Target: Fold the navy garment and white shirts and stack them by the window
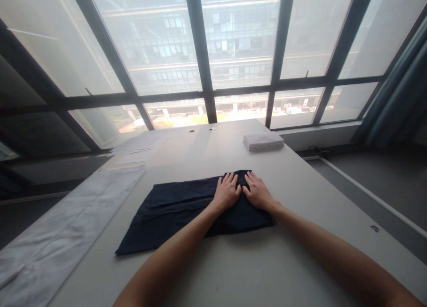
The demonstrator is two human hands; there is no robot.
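A dark navy cloth item (173,209), perhaps a garment, lies flat on the white table (320,236), with its right end folded over. My left hand (228,191) rests palm down on that folded part, fingers stretched out toward the far edge. Just to its right, my right hand (257,190) also lies flat on the cloth near its right end, fingers spread. The two thumbs point toward each other, close together. Light creases run along the cloth's left part. What kind of garment it is, I cannot tell.
A folded white cloth stack (263,141) sits at the table's far right. Along the left edge lies a long wrinkled white cloth (66,227), with white sheets (136,147) beyond it. Large windows (240,45) stand behind the table; a curtain (393,85) hangs at right.
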